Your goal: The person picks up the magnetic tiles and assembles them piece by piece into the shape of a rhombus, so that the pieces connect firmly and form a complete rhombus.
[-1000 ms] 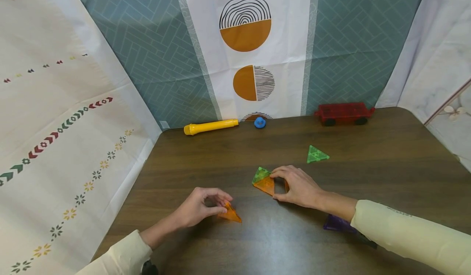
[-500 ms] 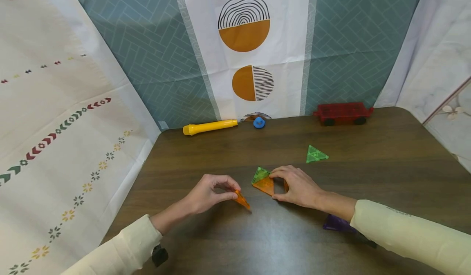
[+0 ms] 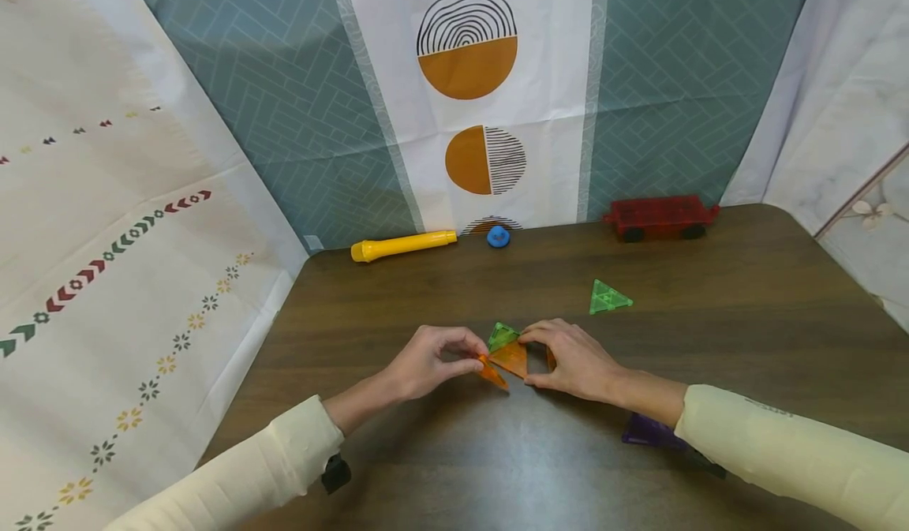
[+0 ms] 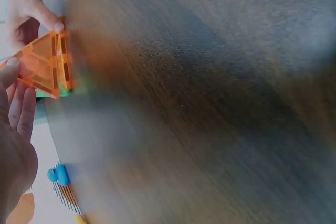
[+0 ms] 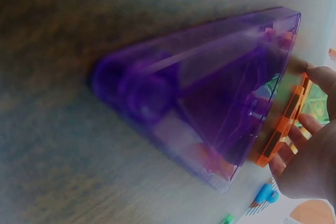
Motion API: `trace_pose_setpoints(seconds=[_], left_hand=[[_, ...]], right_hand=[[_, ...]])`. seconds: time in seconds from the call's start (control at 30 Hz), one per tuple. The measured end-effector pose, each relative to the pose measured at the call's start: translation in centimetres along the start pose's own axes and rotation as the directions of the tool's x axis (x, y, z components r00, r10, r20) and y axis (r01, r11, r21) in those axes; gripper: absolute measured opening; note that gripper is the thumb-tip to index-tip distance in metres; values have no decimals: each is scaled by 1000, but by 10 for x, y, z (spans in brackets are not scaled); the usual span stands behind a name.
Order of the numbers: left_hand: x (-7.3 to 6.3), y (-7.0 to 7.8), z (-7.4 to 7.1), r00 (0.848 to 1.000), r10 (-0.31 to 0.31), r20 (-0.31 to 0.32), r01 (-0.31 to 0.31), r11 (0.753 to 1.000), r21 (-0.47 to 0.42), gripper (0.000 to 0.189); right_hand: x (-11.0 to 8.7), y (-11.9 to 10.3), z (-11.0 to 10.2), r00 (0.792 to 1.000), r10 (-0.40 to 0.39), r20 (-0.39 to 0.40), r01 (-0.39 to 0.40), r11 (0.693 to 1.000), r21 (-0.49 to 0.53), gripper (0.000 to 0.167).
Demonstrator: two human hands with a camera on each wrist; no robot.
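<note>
My left hand (image 3: 436, 361) pinches an orange triangular magnetic tile (image 4: 39, 64) between thumb and fingertips, tilted, its edge right at a joined group of tiles. That group shows a see-through orange tile (image 3: 513, 357) with a green tile (image 3: 503, 335) behind it. At the group's right side, my right hand (image 3: 577, 359) grips it, index finger at the top and thumb at the lower corner. More orange (image 3: 551, 357) shows within the curl of that hand. On the table below the right forearm lies a purple triangular tile (image 5: 210, 98), partly covered by the sleeve in the head view.
A loose green triangular tile (image 3: 608, 297) lies beyond the right hand. Along the table's back edge are a yellow toy microphone (image 3: 405, 245), a small blue rubber duck (image 3: 499, 237) and a red wheeled toy wagon (image 3: 656, 218). Hanging cloths border the table (image 3: 355, 302).
My left hand has carried its orange tile rightward and away from the body, up to the joined tiles. The right hand has kept its place and its grip.
</note>
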State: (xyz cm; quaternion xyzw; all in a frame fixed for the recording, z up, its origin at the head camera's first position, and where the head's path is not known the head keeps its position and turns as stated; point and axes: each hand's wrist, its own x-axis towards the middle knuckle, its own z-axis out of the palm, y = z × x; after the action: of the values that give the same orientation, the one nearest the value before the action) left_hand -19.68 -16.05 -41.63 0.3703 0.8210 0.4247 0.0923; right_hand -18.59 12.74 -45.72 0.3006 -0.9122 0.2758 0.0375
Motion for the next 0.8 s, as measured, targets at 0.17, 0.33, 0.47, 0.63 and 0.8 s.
trace_pose_setpoints(seconds=[0.17,0.33,0.47,0.63,0.8], left_hand=[[7,-3,6,1000,9,4,-9,1000,16,17],[13,-6,12,1000,13,7,-13,999,30,17],[16,-8,16,1000,22,-2,-22,999,32,16],[19,-7,18,999,28,-18,-27,999,40,17],[18,-8,17,998,50,-27,-48,998,46,23]], right_hand=[[0,1,-1,1000,-3,9,3,1000,17,50],[0,1,-1,1000,-12,13,12,1000,26,48],[1,1,-1,1000,-11,18,11,999,33,48],[0,1,-1,1000,1,28,-3,999,44,49],[0,1,-2,999,8,31,-9,999,45,49]])
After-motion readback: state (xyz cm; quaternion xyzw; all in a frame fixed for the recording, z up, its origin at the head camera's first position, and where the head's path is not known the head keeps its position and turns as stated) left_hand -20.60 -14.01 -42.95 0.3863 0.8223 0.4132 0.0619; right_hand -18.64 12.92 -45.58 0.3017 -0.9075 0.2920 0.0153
